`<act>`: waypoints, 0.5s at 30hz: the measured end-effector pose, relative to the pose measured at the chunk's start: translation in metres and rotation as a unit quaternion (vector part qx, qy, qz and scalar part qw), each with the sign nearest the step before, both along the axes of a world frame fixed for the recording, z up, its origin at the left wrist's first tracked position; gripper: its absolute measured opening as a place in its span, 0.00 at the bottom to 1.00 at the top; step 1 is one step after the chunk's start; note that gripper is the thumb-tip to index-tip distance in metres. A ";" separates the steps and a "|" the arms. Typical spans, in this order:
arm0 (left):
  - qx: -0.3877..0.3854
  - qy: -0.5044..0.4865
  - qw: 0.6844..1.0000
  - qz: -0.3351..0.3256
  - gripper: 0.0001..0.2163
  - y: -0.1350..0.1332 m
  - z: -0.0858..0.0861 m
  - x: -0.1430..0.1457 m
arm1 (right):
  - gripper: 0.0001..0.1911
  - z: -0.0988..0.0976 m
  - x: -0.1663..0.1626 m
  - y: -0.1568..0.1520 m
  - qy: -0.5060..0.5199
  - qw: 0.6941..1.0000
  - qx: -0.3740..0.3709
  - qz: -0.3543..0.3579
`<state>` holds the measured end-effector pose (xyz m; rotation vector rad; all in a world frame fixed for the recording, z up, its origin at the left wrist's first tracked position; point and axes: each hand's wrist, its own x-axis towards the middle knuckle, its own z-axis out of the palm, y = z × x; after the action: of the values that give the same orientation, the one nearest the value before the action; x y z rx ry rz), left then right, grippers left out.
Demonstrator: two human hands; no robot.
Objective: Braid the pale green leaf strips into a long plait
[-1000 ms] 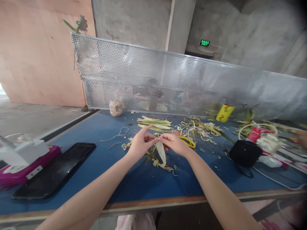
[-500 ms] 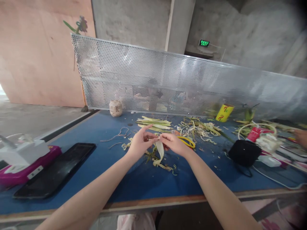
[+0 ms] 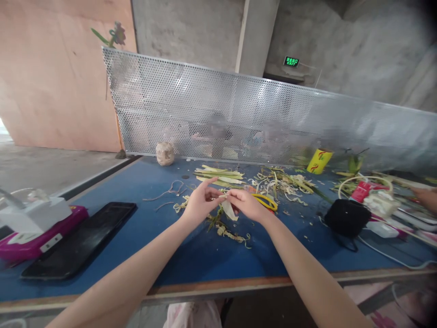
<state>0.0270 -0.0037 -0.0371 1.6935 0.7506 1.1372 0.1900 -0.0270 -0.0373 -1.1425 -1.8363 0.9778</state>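
Between my fingertips hangs a pale, flat leaf strip [image 3: 229,211], its lower end pointing down and right. My left hand [image 3: 200,201] pinches its top from the left with thumb and forefinger, and my right hand [image 3: 248,206] pinches close beside it. Curled, dry plant scraps [image 3: 235,236] lie on the blue table below. Just behind my hands is a layer of flat pale-green strips [image 3: 220,174]. A yellow loop [image 3: 268,200], partly hidden by my right hand, looks like a tool handle.
At left lie a black phone [image 3: 83,239] and a magenta power strip [image 3: 73,218]. A whitish roll [image 3: 165,154], a shredded leaf pile [image 3: 288,180] and a yellow roll [image 3: 320,161] stand before the perforated metal screen [image 3: 191,105]. Right: a black pouch [image 3: 347,217], cables, another person's hand [image 3: 426,198].
The pale strip's lower end has swung and shortened in view; it no longer curves down to the scraps. Both hands keep nearly the same place and pinch.
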 end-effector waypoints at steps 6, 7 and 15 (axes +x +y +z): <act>0.010 0.028 1.000 0.005 0.26 0.000 0.000 -0.001 | 0.16 0.001 0.001 -0.001 -0.026 1.000 0.017 -0.001; 0.028 0.038 0.999 0.009 0.26 0.000 0.000 -0.001 | 0.16 0.001 0.001 -0.001 -0.034 0.999 0.024 -0.004; 0.168 0.150 0.972 0.069 0.27 -0.003 0.001 -0.008 | 0.12 0.000 -0.005 -0.004 -0.138 0.984 0.108 -0.032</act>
<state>0.0194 -0.0068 -0.0356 2.1588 0.9119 1.1652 0.1854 -0.0314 -0.0370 -1.2406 -2.0505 0.5882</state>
